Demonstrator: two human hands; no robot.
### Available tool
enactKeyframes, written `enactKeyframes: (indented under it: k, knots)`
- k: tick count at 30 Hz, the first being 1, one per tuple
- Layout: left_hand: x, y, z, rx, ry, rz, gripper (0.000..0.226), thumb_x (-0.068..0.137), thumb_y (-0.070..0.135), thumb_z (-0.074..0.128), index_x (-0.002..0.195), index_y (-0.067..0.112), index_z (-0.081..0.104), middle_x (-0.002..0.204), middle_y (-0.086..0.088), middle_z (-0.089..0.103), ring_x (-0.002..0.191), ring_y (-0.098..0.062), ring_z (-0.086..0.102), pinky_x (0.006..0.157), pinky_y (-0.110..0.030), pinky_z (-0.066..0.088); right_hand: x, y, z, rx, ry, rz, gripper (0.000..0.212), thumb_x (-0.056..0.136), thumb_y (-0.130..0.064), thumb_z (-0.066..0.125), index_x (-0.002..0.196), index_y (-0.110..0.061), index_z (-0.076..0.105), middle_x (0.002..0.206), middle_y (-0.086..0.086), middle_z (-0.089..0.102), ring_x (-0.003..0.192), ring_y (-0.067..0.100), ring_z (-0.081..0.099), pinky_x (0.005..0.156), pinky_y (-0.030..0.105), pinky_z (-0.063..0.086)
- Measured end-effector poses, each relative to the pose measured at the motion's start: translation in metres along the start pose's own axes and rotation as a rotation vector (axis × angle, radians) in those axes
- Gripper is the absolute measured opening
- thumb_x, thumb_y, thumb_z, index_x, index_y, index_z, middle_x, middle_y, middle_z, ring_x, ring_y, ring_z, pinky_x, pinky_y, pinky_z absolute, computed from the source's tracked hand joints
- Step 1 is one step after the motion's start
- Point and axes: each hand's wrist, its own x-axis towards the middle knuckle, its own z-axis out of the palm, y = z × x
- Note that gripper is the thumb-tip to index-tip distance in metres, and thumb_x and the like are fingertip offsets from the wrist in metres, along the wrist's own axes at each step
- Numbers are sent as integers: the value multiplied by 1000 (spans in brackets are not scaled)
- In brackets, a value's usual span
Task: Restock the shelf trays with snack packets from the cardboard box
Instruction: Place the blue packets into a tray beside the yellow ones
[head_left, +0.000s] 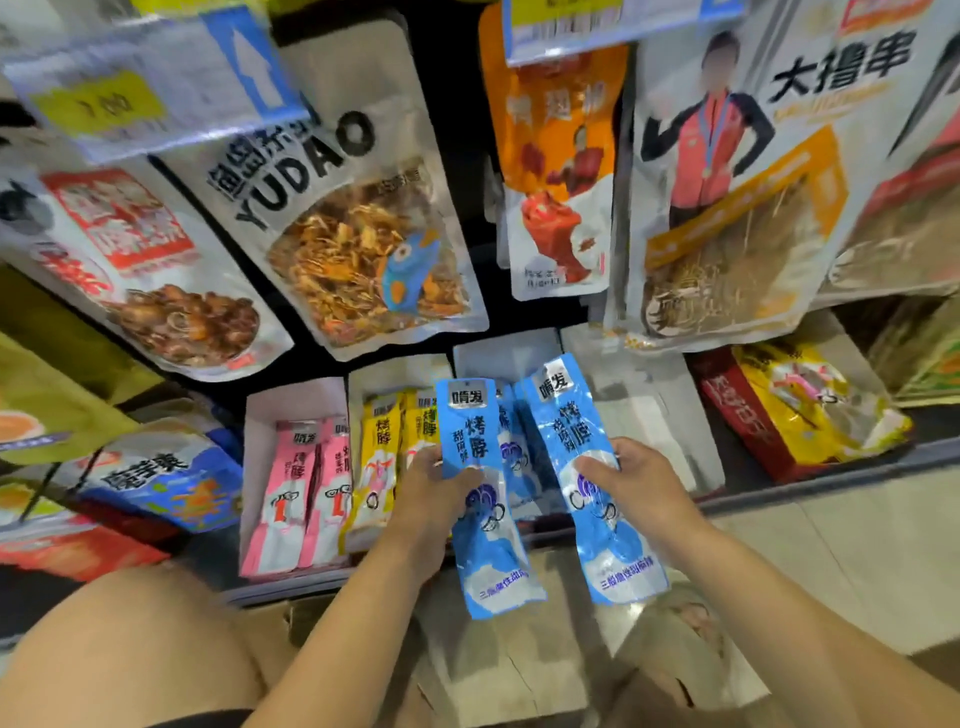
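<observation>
On my feed the cardboard box (511, 670) lies at the bottom edge, blurred and partly covered by both forearms; I cannot tell what lies in it. The price labels (104, 104) along the top are smeared past reading, and a bare knee (130, 649) takes up the lower left corner. The fingers of both hands are hidden behind the packets; only the thumbs show in front.

The left hand (428, 493) pinches one blue packet (496, 561) at its middle, thumb across the front. The right hand (641, 483) pinches a second blue packet (615, 551) the same way. Both packets are long, flat and glossy, blue with white cloud shapes, a grey label at the top and a cartoon figure in the middle. They lean with their tops to the left, above the box and in front of a white shelf tray (506, 353).

More blue packets (511, 452) stand in that tray, between the two held ones. To the left, pink packets (296, 499) and yellow packets (382, 452) stand in their own trays. A YUDAO pouch (332, 208) hangs above.
</observation>
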Motion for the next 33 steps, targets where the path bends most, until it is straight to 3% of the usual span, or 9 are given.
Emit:
enactKeyframes:
  k: [4,9,15,17,19,25,29,31,33]
  knots:
    - [30,-14,16,-5,-9,-48,15,92,1,67,98,15,63,101,-11,77,90,-33,74,82,-53,59,17,15,-11,10,65,37,11,91,-17,73,96,-7,70,79,6,77,63,21,73,53,32,56]
    - [67,-23,44,-45,62,-144,37,80,6,81,108,8,57,99,-16,75,86,-32,73,76,-47,59,38,21,-24,39,159,74,18,91,-22,73,95,-4,70,89,26,72,68,39,68,66,62,56]
    - [118,-24,84,21,94,-138,33,84,13,80,96,21,49,91,-1,62,76,-16,62,65,-27,49,54,22,-36,96,214,109,11,91,-20,74,93,-9,71,87,19,75,75,40,71,64,51,58]
    - [133,-27,98,51,83,-142,31,85,15,79,96,19,50,102,-7,65,82,-20,61,68,-29,47,57,26,-40,105,217,117,11,90,-20,74,94,-10,71,86,18,76,70,32,70,62,44,56]
    - [144,-33,109,108,76,-126,33,87,13,77,102,12,48,110,-7,64,88,-20,57,69,-28,44,60,31,-44,127,217,126,9,90,-21,75,94,-13,72,84,16,76,71,32,72,64,48,58]
    - [160,-55,121,344,105,-79,31,88,26,76,106,17,53,103,4,65,95,-21,64,90,-38,56,65,36,-55,180,235,148,13,88,-19,76,98,-12,73,84,9,78,77,32,76,74,52,62]
    - [156,-52,122,551,122,47,33,90,36,73,109,10,65,96,-7,70,86,-23,67,63,-32,56,66,33,-54,210,232,164,13,89,-19,76,100,-11,72,82,6,78,71,27,76,69,45,63]
    - [152,-49,123,647,127,80,45,93,39,69,123,6,62,89,-8,67,72,-19,62,44,-20,38,65,29,-51,211,224,157,13,89,-19,76,99,-11,72,80,5,78,68,24,76,63,39,62]
    - [147,-46,121,674,136,98,51,94,37,66,134,7,56,74,0,58,60,-10,54,42,-19,32,64,26,-47,214,213,154,12,89,-19,75,99,-11,72,79,5,78,66,22,75,59,35,61]
